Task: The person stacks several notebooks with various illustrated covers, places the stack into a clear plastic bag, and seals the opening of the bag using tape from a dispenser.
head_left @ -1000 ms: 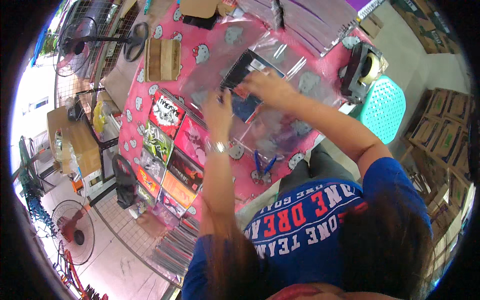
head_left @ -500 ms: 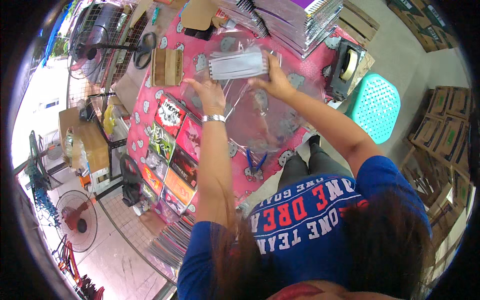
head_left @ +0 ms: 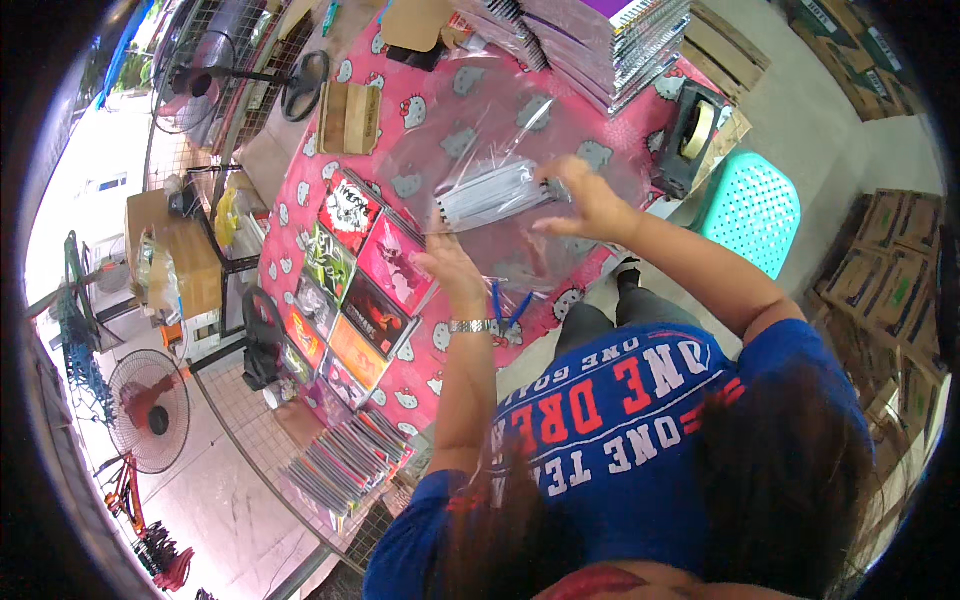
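Note:
A grey-white oblong bundle [head_left: 490, 195] with ridged long sides and dark toothed ends lies tilted on a large clear plastic sheet or bag [head_left: 540, 255]. Its exact kind I cannot make out. My left hand [head_left: 452, 268] is at the bundle's left end, fingertips touching it and thumb stretched apart. At the opposite end my right hand [head_left: 595, 205] has its thumb and fingers spread, fingers against the bundle's end; it is slightly blurred. Blue-handled pliers [head_left: 508, 308] lie near my left wrist.
The pink patterned table [head_left: 300, 190] carries a wooden block [head_left: 350, 118], colourful covered booklets [head_left: 370, 310], a tape dispenser [head_left: 690, 140] and tall stacks of spiral notebooks [head_left: 640, 60]. A turquoise stool [head_left: 750, 215] stands at right, with cartons [head_left: 890, 250] beyond. A fan [head_left: 150, 410] stands left.
The bundle has come nearer to me and tilted, left end lower. My left hand has moved right and nearer, and my right hand has moved nearer, its thumb coming away from the bundle.

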Available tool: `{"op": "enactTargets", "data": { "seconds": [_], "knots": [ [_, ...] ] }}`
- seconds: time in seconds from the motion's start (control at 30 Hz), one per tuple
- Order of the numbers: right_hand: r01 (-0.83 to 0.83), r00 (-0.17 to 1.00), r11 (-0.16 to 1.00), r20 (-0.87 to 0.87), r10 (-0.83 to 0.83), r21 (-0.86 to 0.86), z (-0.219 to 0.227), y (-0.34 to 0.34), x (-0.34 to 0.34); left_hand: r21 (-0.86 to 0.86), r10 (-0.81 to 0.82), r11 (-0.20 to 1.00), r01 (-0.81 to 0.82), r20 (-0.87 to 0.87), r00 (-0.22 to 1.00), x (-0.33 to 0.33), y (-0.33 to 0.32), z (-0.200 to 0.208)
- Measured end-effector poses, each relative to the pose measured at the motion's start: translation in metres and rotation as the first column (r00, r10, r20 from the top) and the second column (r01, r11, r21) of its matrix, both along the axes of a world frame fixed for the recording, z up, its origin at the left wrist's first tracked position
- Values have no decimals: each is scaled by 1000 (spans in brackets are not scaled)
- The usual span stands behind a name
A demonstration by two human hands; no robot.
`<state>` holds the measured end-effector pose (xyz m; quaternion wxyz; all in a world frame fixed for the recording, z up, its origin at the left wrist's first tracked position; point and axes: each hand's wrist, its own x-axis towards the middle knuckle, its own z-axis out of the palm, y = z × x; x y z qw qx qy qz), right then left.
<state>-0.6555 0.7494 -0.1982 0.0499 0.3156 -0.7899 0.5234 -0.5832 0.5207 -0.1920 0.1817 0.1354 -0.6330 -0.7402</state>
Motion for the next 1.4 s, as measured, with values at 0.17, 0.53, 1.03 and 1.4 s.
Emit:
{"op": "enactTargets", "data": {
  "seconds": [0.17,0.53,1.03,1.4],
  "knots": [
    [-160,985,985,-49,164,71,35,-11,-11,-315,-85,947,61,-62,994,-5,-17,-7],
    [-61,969,918,-199,149,393,35,-41,9,-939,-435,269,215,81,897,-23,-23,33],
    [949,267,289,800,-538,-122,-106,106,37,-974,-471,68,216,160,868,-6,6,18],
    [587,475,460,743,471,-667,-36,42,-6,-963,-413,109,246,181,893,-6,10,26]
  ]
}}
